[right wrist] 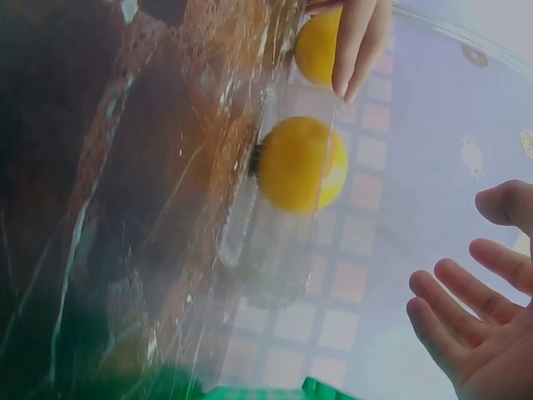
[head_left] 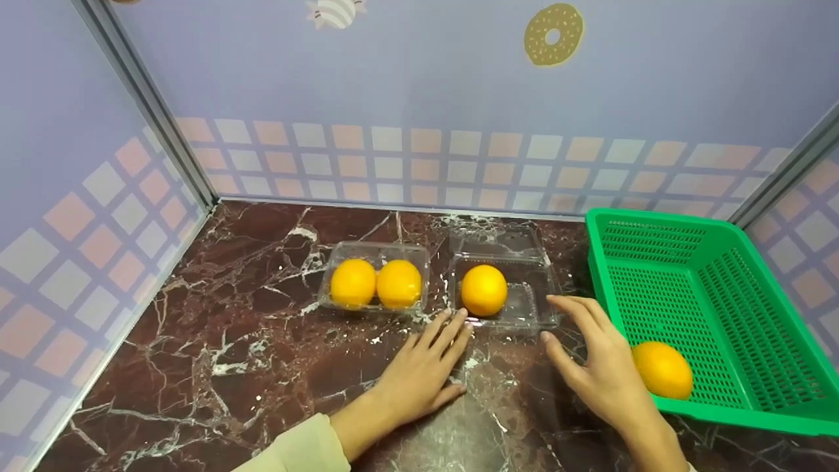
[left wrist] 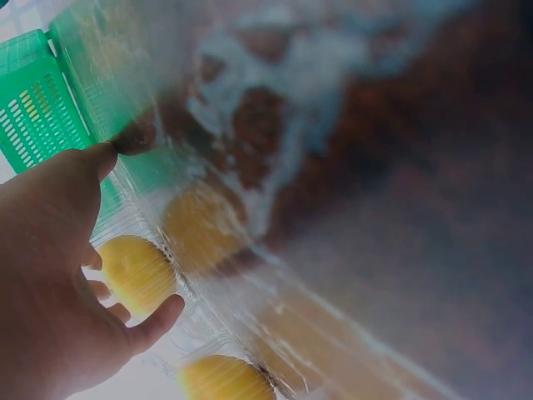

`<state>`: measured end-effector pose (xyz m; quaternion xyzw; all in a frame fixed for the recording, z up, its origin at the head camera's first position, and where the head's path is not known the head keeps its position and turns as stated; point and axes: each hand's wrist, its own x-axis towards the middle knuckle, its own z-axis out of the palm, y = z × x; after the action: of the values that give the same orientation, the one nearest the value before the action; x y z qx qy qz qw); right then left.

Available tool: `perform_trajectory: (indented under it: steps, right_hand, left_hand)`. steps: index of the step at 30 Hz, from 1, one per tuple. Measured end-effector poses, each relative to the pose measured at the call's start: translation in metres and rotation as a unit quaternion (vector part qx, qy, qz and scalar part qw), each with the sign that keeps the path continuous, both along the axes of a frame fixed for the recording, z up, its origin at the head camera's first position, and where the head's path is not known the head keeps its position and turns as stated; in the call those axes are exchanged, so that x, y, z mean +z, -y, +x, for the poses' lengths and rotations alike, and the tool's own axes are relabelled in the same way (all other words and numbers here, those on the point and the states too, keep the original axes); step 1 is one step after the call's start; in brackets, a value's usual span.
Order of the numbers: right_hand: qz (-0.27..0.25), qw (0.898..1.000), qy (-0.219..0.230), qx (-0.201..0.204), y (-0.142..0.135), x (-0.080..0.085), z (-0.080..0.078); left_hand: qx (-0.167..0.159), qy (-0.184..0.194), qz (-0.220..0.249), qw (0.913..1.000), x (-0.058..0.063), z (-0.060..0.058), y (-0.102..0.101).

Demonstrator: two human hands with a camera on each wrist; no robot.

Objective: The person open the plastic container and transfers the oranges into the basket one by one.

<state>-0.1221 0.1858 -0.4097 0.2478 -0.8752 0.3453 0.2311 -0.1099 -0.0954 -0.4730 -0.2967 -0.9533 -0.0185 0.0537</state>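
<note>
Stretches the left hand [head_left: 419, 373] over the brown marble counter [head_left: 196, 393] with fingers nearly straight and slightly apart, thumb out to the side. Reaches with those fingertips to the near left corner of a clear plastic container [head_left: 527, 311]; cannot tell contact from a very close gap there. Shows just beyond the same fingertips 1 orange [head_left: 484, 290] in the left half of that container, with the hinged lid [head_left: 498, 242] folded back away from the fingers. Holds the right hand [head_left: 603, 367] on the other side, with thumb and index finger apart, and points the fingertips at the right wall of the container, just beside it. Has, left of and slightly beyond the left fingertips, a 2nd clear box [head_left: 383, 249] with 2 oranges [head_left: 400, 284] side by side. Has, to the right of the right fingers, a green slotted basket [head_left: 595, 246] with 1 loose orange [head_left: 662, 371] in the near left corner, close by the heel of the right hand.
</note>
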Motion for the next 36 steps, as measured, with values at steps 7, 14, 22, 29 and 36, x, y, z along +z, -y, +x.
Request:
perform_trajectory:
  steps: [7, 14, 22, 29, 36]
  right_hand:
    - [0.012, 1.000, 0.016, -0.013, 0.010, -0.002, -0.002]
    - [0.016, 0.999, 0.030, -0.012, 0.017, -0.004, -0.005]
    - [0.020, 1.000, 0.019, -0.014, 0.026, -0.005, -0.007]
    - [0.029, 0.999, 0.034, -0.019, 0.032, -0.009, -0.010]
    - [0.043, 0.999, 0.025, -0.009, 0.036, -0.014, -0.014]
  left_hand:
    - [0.002, 0.010, 0.001, 1.0000, 0.002, 0.000, 0.000]
    - [0.005, 0.007, -0.002, 1.0000, 0.001, 0.001, 0.000]
    - [0.007, -0.001, -0.006, 1.0000, 0.001, 0.001, 0.000]
    - [0.005, -0.002, -0.004, 1.0000, 0.000, 0.000, 0.001]
    - [0.005, -0.015, -0.017, 0.9997, 0.000, 0.000, 0.000]
